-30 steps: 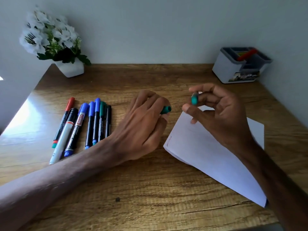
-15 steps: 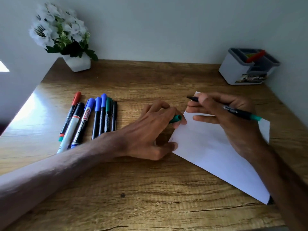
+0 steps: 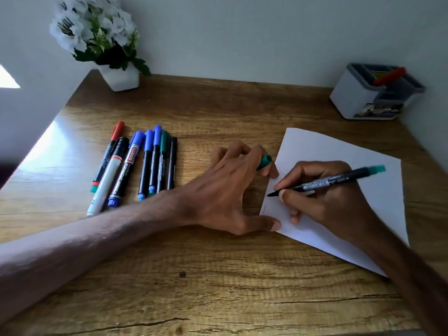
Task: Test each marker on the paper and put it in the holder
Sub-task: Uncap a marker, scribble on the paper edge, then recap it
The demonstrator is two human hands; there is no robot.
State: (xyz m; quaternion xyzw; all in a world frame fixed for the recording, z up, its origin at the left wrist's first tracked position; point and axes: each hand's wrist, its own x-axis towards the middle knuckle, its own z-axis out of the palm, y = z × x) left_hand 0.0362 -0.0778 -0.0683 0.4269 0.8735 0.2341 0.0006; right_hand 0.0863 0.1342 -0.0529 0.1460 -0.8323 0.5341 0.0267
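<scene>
My right hand point(image 3: 324, 202) grips an uncapped black marker with a green end point(image 3: 339, 179); its tip touches the left part of the white paper point(image 3: 339, 151). My left hand point(image 3: 225, 190) rests on the desk at the paper's left edge, its thumb on the sheet's corner, and holds the green cap point(image 3: 265, 162) between its fingers. Several capped markers point(image 3: 145, 163) in red, blue, green and black lie side by side to the left. The grey and white holder point(image 3: 358, 100) stands at the back right with a red marker point(image 3: 389, 76) in it.
A white pot of white flowers point(image 3: 118, 77) stands at the back left corner of the wooden desk point(image 3: 218, 275). Walls close the desk in at the back and on the right, just behind the holder.
My right hand has turned the marker into a writing grip and lowered its tip onto the paper. My left hand has settled at the paper's edge, still holding the cap.
</scene>
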